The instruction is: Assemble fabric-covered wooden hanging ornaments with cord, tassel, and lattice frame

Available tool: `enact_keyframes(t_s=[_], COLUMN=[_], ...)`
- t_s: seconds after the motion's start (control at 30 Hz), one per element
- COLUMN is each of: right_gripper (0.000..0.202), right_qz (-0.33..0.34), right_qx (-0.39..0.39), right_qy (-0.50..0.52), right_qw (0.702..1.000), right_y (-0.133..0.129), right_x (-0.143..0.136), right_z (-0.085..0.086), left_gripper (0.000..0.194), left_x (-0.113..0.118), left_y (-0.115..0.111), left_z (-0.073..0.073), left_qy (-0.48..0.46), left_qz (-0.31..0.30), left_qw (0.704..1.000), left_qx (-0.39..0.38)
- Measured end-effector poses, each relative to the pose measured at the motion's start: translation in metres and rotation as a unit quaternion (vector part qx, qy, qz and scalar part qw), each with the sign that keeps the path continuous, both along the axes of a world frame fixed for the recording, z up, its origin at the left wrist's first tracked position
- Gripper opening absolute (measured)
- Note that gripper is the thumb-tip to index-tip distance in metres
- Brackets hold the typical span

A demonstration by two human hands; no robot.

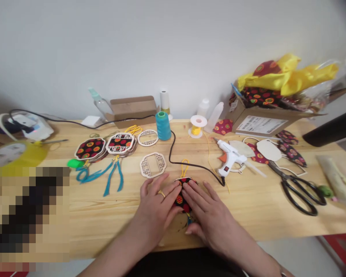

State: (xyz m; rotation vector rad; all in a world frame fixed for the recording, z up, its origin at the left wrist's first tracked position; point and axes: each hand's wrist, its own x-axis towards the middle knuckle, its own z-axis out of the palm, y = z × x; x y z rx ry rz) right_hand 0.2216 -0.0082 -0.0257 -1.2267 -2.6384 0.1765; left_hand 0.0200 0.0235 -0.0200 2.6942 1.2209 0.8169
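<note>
A dark floral fabric piece (179, 199) lies on the wooden table (103, 219), with a yellow loop (185, 167) at its top and a teal tassel at its bottom. My left hand (157, 206) rests flat over its left side, fingers spread, a gold ring on one finger. Across its right side lies my right hand (204, 207), fingers extended and thumb apart. The fingertips of both hands come close together on the fabric and cover much of it. Just beyond my left hand is a wooden lattice frame (153, 165).
Stacked floral pieces (90, 149) with teal ribbons are at left. Behind stand a teal thread cone (163, 127) and a yellow thread spool (196, 127). A white glue gun (230, 157), its black cord, black scissors (300, 188) and a fabric-filled box (259, 125) occupy the right.
</note>
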Motion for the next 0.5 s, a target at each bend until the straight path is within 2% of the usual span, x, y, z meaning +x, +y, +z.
enact_keyframes(t_s=[0.17,0.3,0.37,0.43,0.5], right_gripper=[0.070,0.049,0.033,0.026,0.020], right_qz=[0.016,0.039,-0.008,-0.086,-0.152], right_qx=[0.017,0.112,0.150,0.158,0.140], right_qy=[0.018,0.116,0.182,0.234,0.265], right_qw=[1.000,0.986,0.972,0.955,0.942], right_y=[-0.003,-0.006,-0.002,0.011,0.031], right_x=[0.003,0.016,0.025,0.035,0.045], right_z=[0.008,0.029,0.041,0.051,0.058], left_gripper=[0.027,0.027,0.028,0.032,0.032], left_x=[0.001,-0.003,-0.006,-0.009,-0.010], left_y=[0.001,0.006,0.009,0.011,0.012], left_z=[-0.002,-0.005,-0.009,-0.013,-0.018], left_qy=[-0.017,-0.016,0.001,0.016,-0.017], left_qz=[-0.003,0.000,-0.026,-0.041,-0.022], left_qw=[1.000,0.999,0.998,0.997,0.996], left_qx=[0.010,0.030,0.058,0.068,0.086])
